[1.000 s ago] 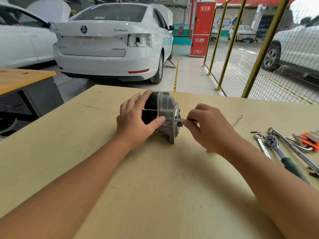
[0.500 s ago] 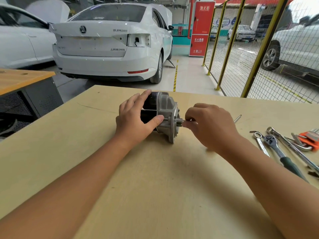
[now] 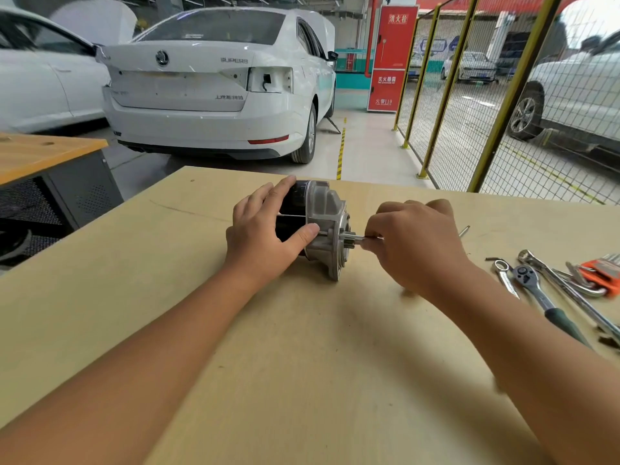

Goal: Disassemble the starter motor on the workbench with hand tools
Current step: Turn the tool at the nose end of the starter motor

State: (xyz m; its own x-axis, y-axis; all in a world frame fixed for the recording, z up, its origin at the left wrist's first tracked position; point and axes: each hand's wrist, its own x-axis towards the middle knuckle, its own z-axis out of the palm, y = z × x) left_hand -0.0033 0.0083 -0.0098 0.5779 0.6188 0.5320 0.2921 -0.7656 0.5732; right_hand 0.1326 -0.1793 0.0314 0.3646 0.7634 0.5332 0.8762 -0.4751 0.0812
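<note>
1. head view: the starter motor [image 3: 315, 229] lies on its side on the wooden workbench [image 3: 302, 364], near the bench's far edge, its grey aluminium nose housing facing right and its black body to the left.
2. the left hand [image 3: 265, 236] grips the motor's black body, fingers curled over the top and thumb pressed against the front beside the housing.
3. the right hand [image 3: 412, 243], just right of the motor, has its fingers curled round a thin metal rod [image 3: 367, 238] that runs to the housing face beside the small pinion gear.
4. well right of the motor lie a ratchet wrench [image 3: 543, 297] with a green handle, spanners [image 3: 503, 275] and an orange hex key holder [image 3: 604, 271].
5. beyond the motor, off the bench, stands a white car [image 3: 208, 92].
</note>
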